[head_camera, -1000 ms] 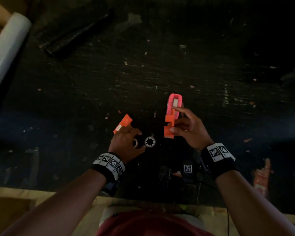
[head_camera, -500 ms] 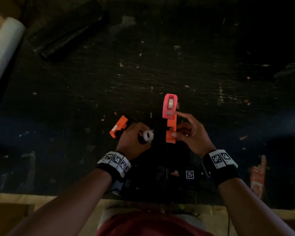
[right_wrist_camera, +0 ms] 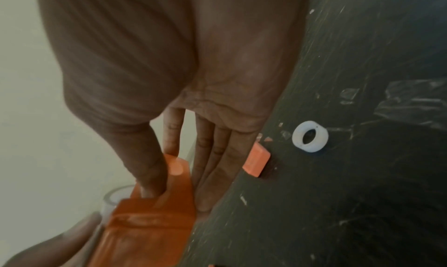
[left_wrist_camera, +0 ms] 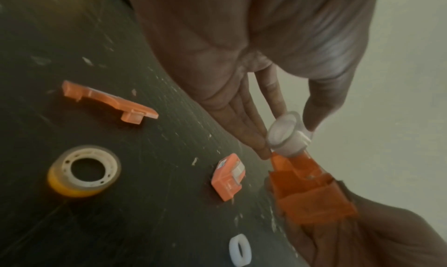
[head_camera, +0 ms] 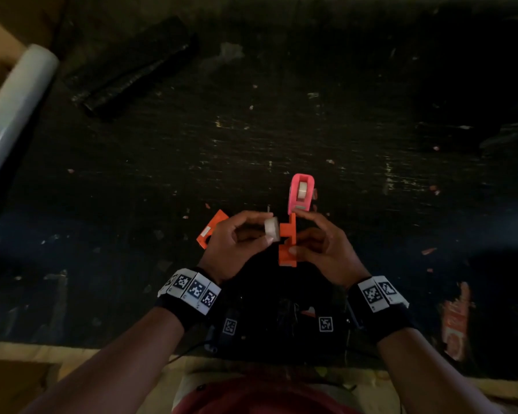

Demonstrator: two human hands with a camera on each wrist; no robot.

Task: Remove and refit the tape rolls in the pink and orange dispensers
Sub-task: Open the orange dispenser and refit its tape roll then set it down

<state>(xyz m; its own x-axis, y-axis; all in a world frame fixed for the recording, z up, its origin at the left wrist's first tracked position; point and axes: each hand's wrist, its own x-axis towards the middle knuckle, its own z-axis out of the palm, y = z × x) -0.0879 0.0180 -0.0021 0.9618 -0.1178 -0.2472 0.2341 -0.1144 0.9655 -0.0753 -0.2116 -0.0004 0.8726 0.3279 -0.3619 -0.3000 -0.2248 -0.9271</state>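
Both busy: left hand (head_camera: 237, 234) pinches spool (head_camera: 271, 229) touching orange dispenser (head_camera: 287, 243), gripped by right hand (head_camera: 323, 249).

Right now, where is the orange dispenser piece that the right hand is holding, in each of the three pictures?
Head: the orange dispenser body is at centre, between the two hands, just below the pink dispenser.
Left wrist: lower right, under the pale spool in the left hand.
Right wrist: bottom left, under the right hand.
Shared landmark: the white ring on the dark table, seen by both wrists.
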